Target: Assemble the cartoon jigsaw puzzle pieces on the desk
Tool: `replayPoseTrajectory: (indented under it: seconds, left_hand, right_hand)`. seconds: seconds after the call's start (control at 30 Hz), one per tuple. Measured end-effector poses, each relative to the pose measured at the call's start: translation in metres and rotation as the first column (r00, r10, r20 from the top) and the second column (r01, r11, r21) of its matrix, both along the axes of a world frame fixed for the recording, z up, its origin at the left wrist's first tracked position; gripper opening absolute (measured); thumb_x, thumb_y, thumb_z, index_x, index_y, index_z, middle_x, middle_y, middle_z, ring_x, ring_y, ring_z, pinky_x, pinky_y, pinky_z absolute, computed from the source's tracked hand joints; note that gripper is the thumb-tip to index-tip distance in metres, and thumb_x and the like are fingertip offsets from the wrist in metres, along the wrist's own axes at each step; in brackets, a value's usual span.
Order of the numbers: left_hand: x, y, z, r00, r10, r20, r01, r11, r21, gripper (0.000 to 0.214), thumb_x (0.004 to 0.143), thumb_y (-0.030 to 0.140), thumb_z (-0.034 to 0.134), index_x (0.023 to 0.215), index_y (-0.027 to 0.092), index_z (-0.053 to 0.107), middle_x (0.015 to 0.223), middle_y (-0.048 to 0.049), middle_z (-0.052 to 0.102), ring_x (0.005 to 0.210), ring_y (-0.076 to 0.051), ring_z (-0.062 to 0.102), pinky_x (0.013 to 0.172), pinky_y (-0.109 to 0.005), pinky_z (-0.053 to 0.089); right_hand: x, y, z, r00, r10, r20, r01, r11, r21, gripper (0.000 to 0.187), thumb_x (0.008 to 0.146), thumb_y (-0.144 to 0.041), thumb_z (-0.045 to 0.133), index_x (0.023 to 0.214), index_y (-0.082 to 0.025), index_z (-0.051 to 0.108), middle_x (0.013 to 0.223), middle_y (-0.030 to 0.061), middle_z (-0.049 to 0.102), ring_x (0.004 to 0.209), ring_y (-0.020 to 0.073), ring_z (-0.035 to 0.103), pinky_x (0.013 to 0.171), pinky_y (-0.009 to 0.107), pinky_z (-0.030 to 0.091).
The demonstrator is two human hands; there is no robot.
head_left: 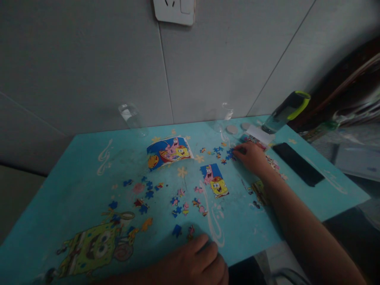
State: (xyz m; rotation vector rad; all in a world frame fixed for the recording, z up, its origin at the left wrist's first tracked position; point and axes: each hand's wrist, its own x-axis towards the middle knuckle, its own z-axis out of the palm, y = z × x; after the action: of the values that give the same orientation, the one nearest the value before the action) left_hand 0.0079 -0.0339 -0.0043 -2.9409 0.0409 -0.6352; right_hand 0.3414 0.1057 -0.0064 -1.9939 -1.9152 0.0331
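My right hand [251,157] reaches to the far right of the table, fingertips pinched together at a cluster of blue puzzle pieces [229,153]. The piece in the pinch is mostly hidden by the fingers. Left of that forearm lies a partly joined puzzle [215,180] with a pink starfish and a yellow sponge figure. My left hand [202,261] rests at the near table edge, its fingers curled, no object visible in them. Just beyond it sit a small multicoloured puzzle piece [190,231] and a blue puzzle piece [177,230]. A printed reference picture [170,153], slightly curled, lies further back.
More loose pieces [149,185] are scattered across the patterned turquoise table [80,178]. A clear jar [133,118] and another clear container [222,118] stand near the wall. At right are round lids [232,129], a bottle [283,113] and a black phone-like slab [298,164].
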Motion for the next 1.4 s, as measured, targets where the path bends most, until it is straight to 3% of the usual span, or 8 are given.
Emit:
replayPoseTrajectory:
  seconds: [0.37, 0.63, 0.87, 0.97, 1.1, 1.2, 1.4]
  left_hand:
    - [0.001, 0.001, 0.0, 1.0, -0.007, 0.026, 0.007, 1.0, -0.004, 0.01, 0.098, 0.024, 0.061, 0.099, 0.018, 0.069, 0.081, -0.0011, 0.065, 0.076, -0.016, 0.06, 0.073, -0.032, 0.053]
    - [0.0, 0.0, 0.006, 1.0, 0.0, -0.017, -0.001, 1.0, -0.031, 0.012, 0.099, 0.026, 0.063, 0.103, 0.017, 0.071, 0.082, -0.0009, 0.063, 0.075, -0.016, 0.059, 0.076, -0.034, 0.051]
    - [-0.002, 0.003, 0.014, 0.997, -0.003, -0.074, -0.002, 0.998, -0.067, 0.015, 0.098, 0.026, 0.064, 0.109, 0.018, 0.071, 0.084, -0.0011, 0.063, 0.076, -0.016, 0.059, 0.075, -0.034, 0.052]
    - [-0.003, 0.003, 0.015, 0.994, -0.012, -0.107, 0.002, 0.995, -0.1, 0.016, 0.098, 0.028, 0.064, 0.108, 0.018, 0.072, 0.085, -0.0018, 0.063, 0.077, -0.017, 0.059, 0.072, -0.033, 0.052]
    - [-0.004, 0.002, 0.014, 0.995, -0.006, -0.099, -0.006, 0.992, -0.127, 0.013, 0.098, 0.029, 0.065, 0.105, 0.02, 0.072, 0.084, -0.0014, 0.063, 0.076, -0.017, 0.057, 0.068, -0.032, 0.05]
    - [-0.004, 0.002, 0.014, 0.995, 0.001, -0.103, -0.015, 0.99, -0.138, 0.012, 0.098, 0.027, 0.064, 0.105, 0.021, 0.072, 0.085, -0.0017, 0.064, 0.077, -0.017, 0.057, 0.069, -0.032, 0.05]
    - [-0.004, 0.004, 0.016, 0.992, -0.009, -0.127, -0.009, 0.989, -0.145, 0.017, 0.097, 0.029, 0.065, 0.109, 0.021, 0.072, 0.088, -0.0014, 0.064, 0.08, -0.017, 0.058, 0.069, -0.034, 0.05]
  right_hand:
    - [-0.003, -0.002, 0.003, 0.999, 0.014, -0.034, -0.013, 1.0, 0.009, 0.025, 0.089, -0.036, 0.063, 0.099, -0.019, 0.079, 0.099, 0.011, 0.075, 0.089, 0.0266, 0.068, 0.085, 0.042, 0.052]
    - [-0.017, -0.007, 0.013, 0.998, 0.04, -0.056, -0.036, 0.997, 0.063, 0.031, 0.096, -0.035, 0.055, 0.102, -0.017, 0.078, 0.098, 0.0108, 0.076, 0.089, 0.0259, 0.069, 0.084, 0.04, 0.052]
    - [-0.045, -0.025, 0.025, 0.964, 0.199, -0.176, -0.177, 0.975, 0.131, 0.024, 0.098, -0.036, 0.057, 0.102, -0.021, 0.075, 0.099, 0.0079, 0.074, 0.09, 0.0237, 0.069, 0.083, 0.038, 0.054]
    - [-0.064, -0.037, 0.029, 0.905, 0.355, -0.233, -0.338, 0.935, 0.11, 0.02, 0.1, -0.033, 0.057, 0.106, -0.023, 0.074, 0.104, 0.0074, 0.073, 0.097, 0.024, 0.068, 0.088, 0.04, 0.055]
    - [-0.086, -0.049, 0.031, 0.767, 0.587, -0.257, -0.594, 0.802, 0.06, 0.018, 0.099, -0.029, 0.06, 0.111, -0.026, 0.074, 0.108, 0.0066, 0.073, 0.102, 0.0232, 0.067, 0.094, 0.042, 0.055]
    - [-0.094, -0.052, 0.031, 0.709, 0.672, -0.215, -0.682, 0.731, 0.037, 0.018, 0.1, -0.026, 0.06, 0.11, -0.025, 0.075, 0.111, 0.0082, 0.072, 0.105, 0.0235, 0.066, 0.094, 0.042, 0.055]
    - [-0.09, -0.051, 0.026, 0.73, 0.661, -0.175, -0.667, 0.745, 0.03, 0.021, 0.101, -0.026, 0.059, 0.114, -0.023, 0.075, 0.114, 0.009, 0.071, 0.106, 0.0238, 0.066, 0.096, 0.044, 0.055]
